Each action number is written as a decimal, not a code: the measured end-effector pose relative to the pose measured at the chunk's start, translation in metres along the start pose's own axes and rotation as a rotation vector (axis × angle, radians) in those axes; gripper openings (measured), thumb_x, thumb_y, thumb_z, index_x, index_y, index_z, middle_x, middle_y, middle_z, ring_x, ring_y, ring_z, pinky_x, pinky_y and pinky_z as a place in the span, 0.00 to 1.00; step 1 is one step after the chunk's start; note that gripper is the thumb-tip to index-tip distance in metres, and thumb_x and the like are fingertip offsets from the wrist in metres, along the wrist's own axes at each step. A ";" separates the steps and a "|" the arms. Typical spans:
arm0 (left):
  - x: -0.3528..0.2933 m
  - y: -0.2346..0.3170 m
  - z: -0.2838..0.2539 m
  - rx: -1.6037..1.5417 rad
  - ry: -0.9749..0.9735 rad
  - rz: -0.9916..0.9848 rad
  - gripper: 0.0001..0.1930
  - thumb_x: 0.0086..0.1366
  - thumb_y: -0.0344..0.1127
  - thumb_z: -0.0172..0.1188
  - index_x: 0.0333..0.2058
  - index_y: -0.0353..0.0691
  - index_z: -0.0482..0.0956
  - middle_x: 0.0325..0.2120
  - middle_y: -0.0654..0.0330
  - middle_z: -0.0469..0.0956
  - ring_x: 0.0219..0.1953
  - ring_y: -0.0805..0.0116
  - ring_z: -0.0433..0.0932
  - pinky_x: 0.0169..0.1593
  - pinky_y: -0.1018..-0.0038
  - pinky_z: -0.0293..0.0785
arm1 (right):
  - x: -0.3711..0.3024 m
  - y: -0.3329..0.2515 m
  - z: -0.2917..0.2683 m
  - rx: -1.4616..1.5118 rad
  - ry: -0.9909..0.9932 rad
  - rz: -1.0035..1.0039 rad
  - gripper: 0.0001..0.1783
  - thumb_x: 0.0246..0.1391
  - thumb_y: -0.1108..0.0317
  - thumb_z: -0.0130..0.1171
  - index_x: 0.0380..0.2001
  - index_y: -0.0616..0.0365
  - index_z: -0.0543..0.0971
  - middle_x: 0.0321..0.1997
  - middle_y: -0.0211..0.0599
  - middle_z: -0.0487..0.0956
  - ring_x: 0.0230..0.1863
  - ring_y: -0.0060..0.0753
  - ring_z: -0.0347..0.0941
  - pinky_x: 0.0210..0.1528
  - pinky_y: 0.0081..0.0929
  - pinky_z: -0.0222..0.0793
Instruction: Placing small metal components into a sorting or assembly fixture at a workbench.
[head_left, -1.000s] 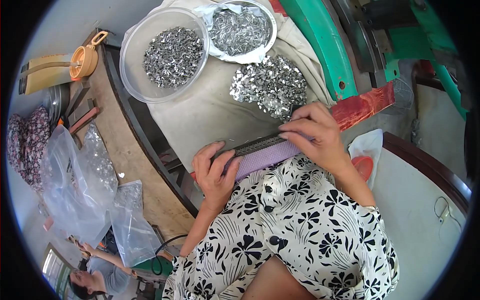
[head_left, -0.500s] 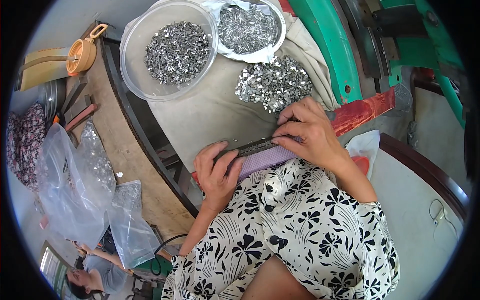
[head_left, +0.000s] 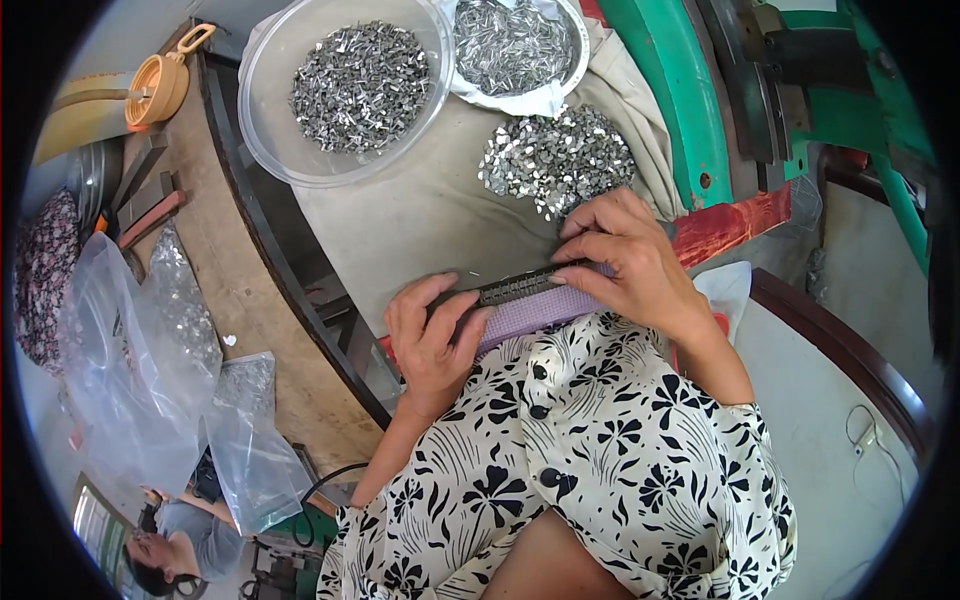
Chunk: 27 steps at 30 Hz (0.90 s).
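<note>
A long, narrow dark metal strip with a row of slots (head_left: pixel 520 286) lies across my lap's near edge, in front of a folded purple cloth (head_left: pixel 535 316). My left hand (head_left: pixel 432 330) grips the strip's left end between thumb and fingers. At the other end, my right hand (head_left: pixel 632 262) pinches the strip with thumb and forefinger; whether a small piece is also between its fingertips is hidden. Just beyond my right hand, a loose heap of small flat metal pieces (head_left: pixel 555 160) is spread on the beige cloth (head_left: pixel 400 235).
A clear plastic tub (head_left: pixel 262 150) of short metal pieces and a lined white bowl (head_left: pixel 575 60) of metal pins stand at the back. A green machine frame (head_left: pixel 690 130) rises right. Plastic bags (head_left: pixel 150 370) lie on the wooden bench (head_left: pixel 265 320) at left. A person (head_left: pixel 190 540) sits lower left.
The view has shifted slightly, moving the tub and bowl upward in the picture. My hands keep their grip on the strip, with small shifts of the right fingers.
</note>
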<state>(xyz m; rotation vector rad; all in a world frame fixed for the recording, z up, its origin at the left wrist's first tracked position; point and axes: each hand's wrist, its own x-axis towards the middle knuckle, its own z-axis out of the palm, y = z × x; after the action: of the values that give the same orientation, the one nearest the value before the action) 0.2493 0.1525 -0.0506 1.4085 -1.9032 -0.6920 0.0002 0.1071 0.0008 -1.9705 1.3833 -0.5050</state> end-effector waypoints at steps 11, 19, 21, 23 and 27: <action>0.007 0.005 -0.007 -0.008 -0.066 -0.029 0.15 0.48 0.33 0.73 0.36 0.43 0.82 0.45 0.61 0.77 0.46 0.57 0.74 0.49 0.64 0.66 | 0.008 -0.004 -0.006 0.042 -0.004 0.032 0.08 0.41 0.70 0.72 0.28 0.57 0.85 0.40 0.32 0.78 0.45 0.38 0.70 0.47 0.32 0.67; 0.009 0.006 -0.008 0.014 -0.062 -0.032 0.16 0.44 0.30 0.75 0.34 0.41 0.83 0.42 0.57 0.79 0.44 0.57 0.76 0.49 0.65 0.69 | 0.011 -0.001 -0.008 0.038 -0.078 0.001 0.07 0.42 0.71 0.71 0.27 0.58 0.85 0.40 0.33 0.78 0.46 0.39 0.71 0.49 0.33 0.67; 0.009 0.005 -0.007 0.015 -0.060 -0.030 0.16 0.44 0.30 0.75 0.34 0.41 0.83 0.42 0.57 0.79 0.44 0.57 0.76 0.49 0.65 0.68 | 0.009 0.001 -0.008 0.016 -0.073 -0.019 0.07 0.41 0.71 0.71 0.27 0.58 0.85 0.40 0.33 0.78 0.46 0.39 0.70 0.49 0.33 0.67; 0.009 0.005 -0.007 0.014 -0.059 -0.024 0.16 0.44 0.30 0.75 0.34 0.40 0.83 0.42 0.57 0.79 0.44 0.56 0.76 0.49 0.65 0.68 | 0.009 0.001 -0.006 0.004 -0.065 -0.022 0.07 0.41 0.71 0.71 0.27 0.58 0.85 0.40 0.33 0.78 0.46 0.39 0.70 0.49 0.33 0.67; 0.009 0.006 -0.007 0.008 -0.061 -0.034 0.15 0.45 0.30 0.75 0.34 0.40 0.83 0.42 0.57 0.79 0.45 0.56 0.75 0.49 0.65 0.68 | 0.008 0.001 -0.006 -0.011 -0.060 -0.012 0.06 0.40 0.72 0.71 0.26 0.58 0.85 0.39 0.33 0.77 0.46 0.39 0.70 0.49 0.33 0.67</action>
<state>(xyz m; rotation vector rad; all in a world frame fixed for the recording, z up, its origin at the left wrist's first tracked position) 0.2493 0.1451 -0.0398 1.4429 -1.9345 -0.7522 -0.0013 0.0981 0.0035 -1.9876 1.3409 -0.4411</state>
